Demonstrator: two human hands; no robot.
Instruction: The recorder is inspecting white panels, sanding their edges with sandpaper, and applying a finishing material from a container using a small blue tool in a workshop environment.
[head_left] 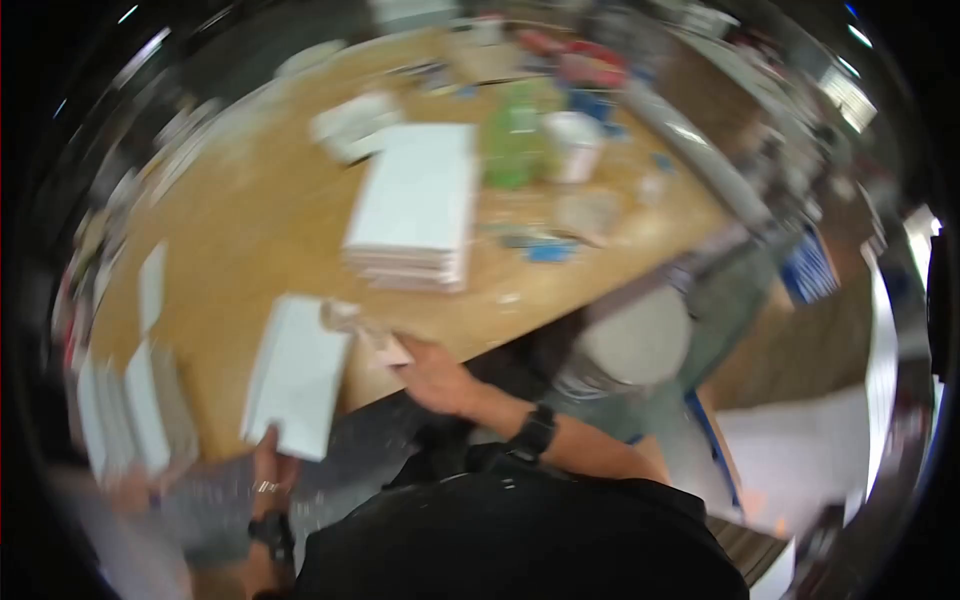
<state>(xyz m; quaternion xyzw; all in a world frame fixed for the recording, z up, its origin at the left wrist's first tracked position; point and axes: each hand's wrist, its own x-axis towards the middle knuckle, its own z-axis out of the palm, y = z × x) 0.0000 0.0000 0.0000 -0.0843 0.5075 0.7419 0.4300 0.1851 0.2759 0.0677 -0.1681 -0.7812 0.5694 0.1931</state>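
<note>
White, flat, rectangular panel on a tan wooden surface, viewed from above. The panel lies near the front edge of the surface, its long sides running away from the wearer and its near end apparently projecting past that edge. The left hand is closed on the near end, thumb on the upper face and fingers apparently beneath. The right hand is closed around a small, pale pinkish object with a tan end, which reaches the panel's far right corner; blur hides its kind and whether it touches the panel.

Good practice, as judged here: the left hand should keep the near end firm and level, since an overhanging end could tip under pressure; the right hand should move lightly and evenly along the edge, clear of the left thumb, so that corners are neither dented nor marked.

Appearance: the upper face is smooth, bright and apparently unmarked; a greyer band along the left side suggests thickness or a second layer. Beyond it stands a neat stack of similar white rectangular panels.
</note>
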